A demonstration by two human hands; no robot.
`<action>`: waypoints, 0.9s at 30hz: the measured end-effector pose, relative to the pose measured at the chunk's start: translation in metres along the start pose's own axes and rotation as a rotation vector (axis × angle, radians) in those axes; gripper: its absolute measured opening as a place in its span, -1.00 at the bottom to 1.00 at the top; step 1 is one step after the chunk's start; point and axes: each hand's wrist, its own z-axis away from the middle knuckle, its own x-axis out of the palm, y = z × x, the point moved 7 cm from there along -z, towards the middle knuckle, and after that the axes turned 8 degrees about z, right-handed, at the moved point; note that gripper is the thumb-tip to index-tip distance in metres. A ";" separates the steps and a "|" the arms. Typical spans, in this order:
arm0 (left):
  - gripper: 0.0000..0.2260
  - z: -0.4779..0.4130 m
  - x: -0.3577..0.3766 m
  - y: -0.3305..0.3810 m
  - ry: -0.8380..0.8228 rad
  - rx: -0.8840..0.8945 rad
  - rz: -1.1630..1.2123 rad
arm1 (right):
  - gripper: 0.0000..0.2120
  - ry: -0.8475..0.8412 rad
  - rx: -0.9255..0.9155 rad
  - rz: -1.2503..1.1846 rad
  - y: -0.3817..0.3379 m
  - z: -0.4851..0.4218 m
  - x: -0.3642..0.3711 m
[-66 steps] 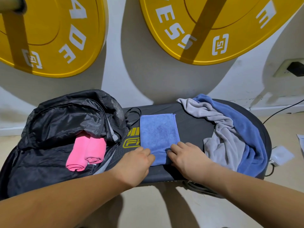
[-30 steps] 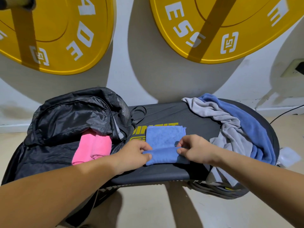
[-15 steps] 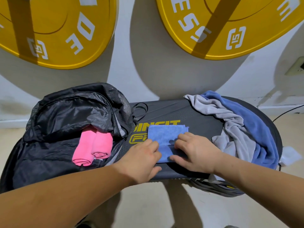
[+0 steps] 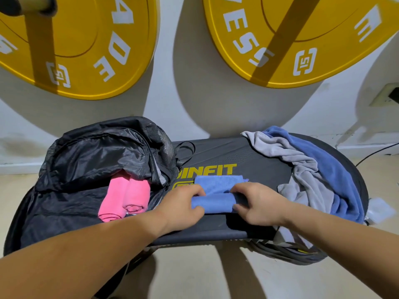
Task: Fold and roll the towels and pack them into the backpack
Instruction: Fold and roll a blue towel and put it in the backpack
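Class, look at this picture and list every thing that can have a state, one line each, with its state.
backpack, open.
pink towels, rolled, lying in the backpack's opening.
small blue towel, near part rolled, far part flat.
left hand, grips the roll's left end.
right hand, grips the roll's right end.
grey towel, unfolded, crumpled.
large blue towel, unfolded, crumpled beside the grey towel.

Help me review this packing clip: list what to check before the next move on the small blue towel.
1. Left hand grips the small blue towel's left end: ok.
2. Right hand grips its right end: ok.
3. Towel fully rolled: not ok, a flat part lies beyond the roll.
4. Backpack open: ok.
5. Room beside the pink rolls inside: cannot tell.
6. Grey towel and large blue towel folded: not ok, heaped loosely.
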 end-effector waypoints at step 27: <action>-0.82 -0.021 0.002 -0.004 -0.109 -0.040 -0.085 | -0.66 -0.052 0.083 -0.101 0.016 -0.027 0.002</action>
